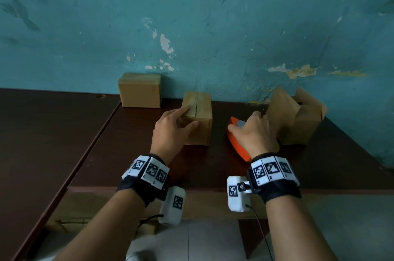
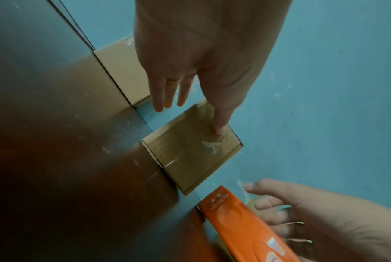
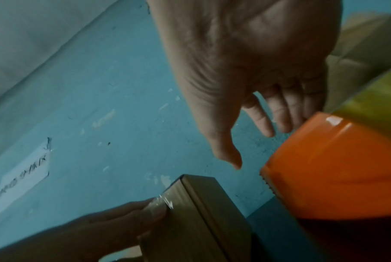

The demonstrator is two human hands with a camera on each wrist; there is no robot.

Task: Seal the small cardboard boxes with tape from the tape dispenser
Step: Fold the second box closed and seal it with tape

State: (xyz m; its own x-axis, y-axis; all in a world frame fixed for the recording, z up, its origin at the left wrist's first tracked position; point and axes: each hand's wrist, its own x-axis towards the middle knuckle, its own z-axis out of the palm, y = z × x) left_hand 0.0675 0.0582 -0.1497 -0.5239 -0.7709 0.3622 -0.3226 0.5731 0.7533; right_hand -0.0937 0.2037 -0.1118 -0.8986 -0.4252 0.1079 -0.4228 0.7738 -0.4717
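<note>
A small cardboard box (image 1: 199, 109) stands on end on the dark brown table (image 1: 106, 143) near the wall, with shiny clear tape on its side (image 2: 190, 156). My left hand (image 1: 183, 120) rests against it, index finger on its top edge and thumb (image 2: 220, 124) pressing the taped face, fingers straight. Just right of it lies the orange tape dispenser (image 1: 235, 143). My right hand (image 1: 249, 126) hovers over the dispenser (image 3: 335, 168) with spread, relaxed fingers; the fingertips (image 3: 286, 124) touch its top and the thumb stays apart. A yellowish tape roll (image 3: 375, 99) shows behind the orange body.
A closed cardboard box (image 1: 139, 90) sits at the back left against the teal wall. A box with raised flaps (image 1: 298, 118) stands right behind my right hand. The table's front edge (image 1: 191, 189) runs just under my wrists.
</note>
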